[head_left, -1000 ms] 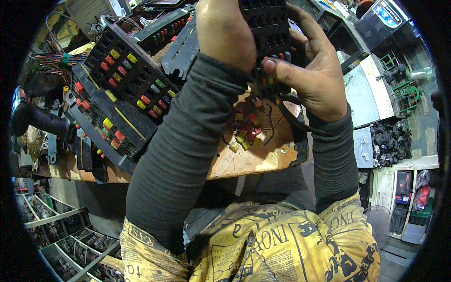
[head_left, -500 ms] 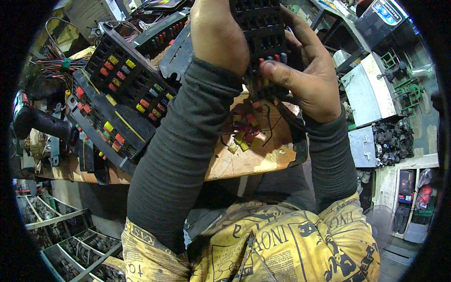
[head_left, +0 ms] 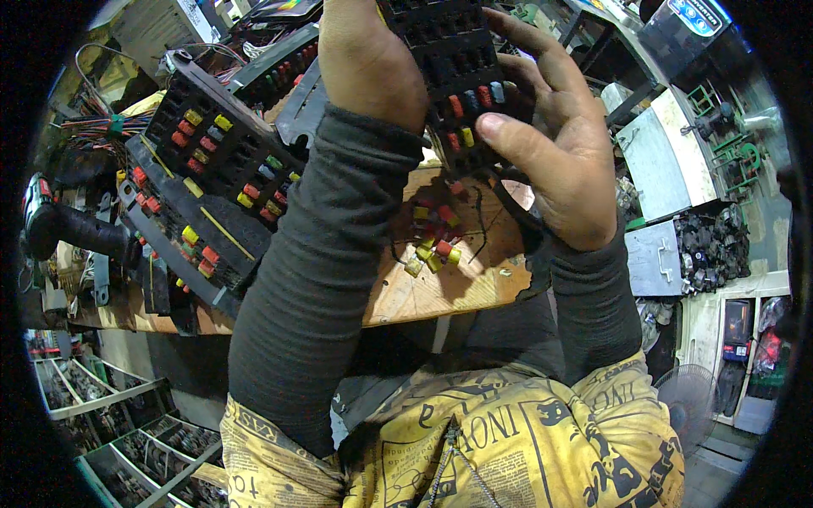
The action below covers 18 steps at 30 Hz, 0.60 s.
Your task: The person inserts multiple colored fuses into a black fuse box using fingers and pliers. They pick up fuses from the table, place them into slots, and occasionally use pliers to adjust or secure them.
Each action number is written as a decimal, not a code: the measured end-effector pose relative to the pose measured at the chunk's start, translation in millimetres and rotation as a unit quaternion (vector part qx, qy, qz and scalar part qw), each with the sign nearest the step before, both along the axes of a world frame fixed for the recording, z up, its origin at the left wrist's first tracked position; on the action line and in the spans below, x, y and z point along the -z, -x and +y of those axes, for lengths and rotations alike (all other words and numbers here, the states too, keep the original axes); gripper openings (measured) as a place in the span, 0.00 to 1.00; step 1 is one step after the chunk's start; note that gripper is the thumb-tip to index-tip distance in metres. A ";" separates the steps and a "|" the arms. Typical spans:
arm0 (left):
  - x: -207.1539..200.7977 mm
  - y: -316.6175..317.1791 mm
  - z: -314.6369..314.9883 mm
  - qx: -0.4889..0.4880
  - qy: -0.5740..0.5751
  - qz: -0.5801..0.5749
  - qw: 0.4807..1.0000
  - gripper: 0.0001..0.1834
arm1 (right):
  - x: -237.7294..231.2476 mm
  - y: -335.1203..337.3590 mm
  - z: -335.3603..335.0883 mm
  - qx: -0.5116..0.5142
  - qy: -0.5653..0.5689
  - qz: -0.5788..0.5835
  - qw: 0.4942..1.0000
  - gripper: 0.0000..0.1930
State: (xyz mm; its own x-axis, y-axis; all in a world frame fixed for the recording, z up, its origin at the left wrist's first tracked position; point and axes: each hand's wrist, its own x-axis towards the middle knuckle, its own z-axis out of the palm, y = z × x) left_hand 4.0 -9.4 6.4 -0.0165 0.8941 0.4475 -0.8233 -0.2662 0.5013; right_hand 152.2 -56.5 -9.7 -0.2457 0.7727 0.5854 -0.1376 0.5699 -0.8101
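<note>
A black fuse box (head_left: 461, 72), upright with rows of slots, is held up over the workbench. Red, yellow and blue blade fuses (head_left: 476, 97) sit in its lower rows. My right hand (head_left: 563, 148) wraps its right side, fingers behind and beside it, thumb tip at the front next to a yellow fuse. My left hand (head_left: 373, 63) lies along the box's left edge; its fingers are out of sight past the top of the picture. Below the box, a small pile of loose red and yellow fuses (head_left: 436, 237) lies on the wooden bench top (head_left: 423, 296).
To the left stand more black fuse boxes (head_left: 212, 144) with coloured fuses, and a black-handled power tool (head_left: 76, 224). Wire bundles (head_left: 93, 127) lie behind them. At the right are a grey case (head_left: 652, 258), a heap of black parts (head_left: 716, 250) and a fan (head_left: 684, 398).
The fuse box and both hands have shifted slightly left in the picture. My right thumb has come off the fuses it covered, so more of them show. The loose pile looks slightly rearranged.
</note>
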 end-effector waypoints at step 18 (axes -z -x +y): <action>0.1 1.6 -1.9 -0.053 0.025 0.025 0.998 0.29 | 15.6 11.6 8.7 0.040 -0.109 -0.038 0.992 0.31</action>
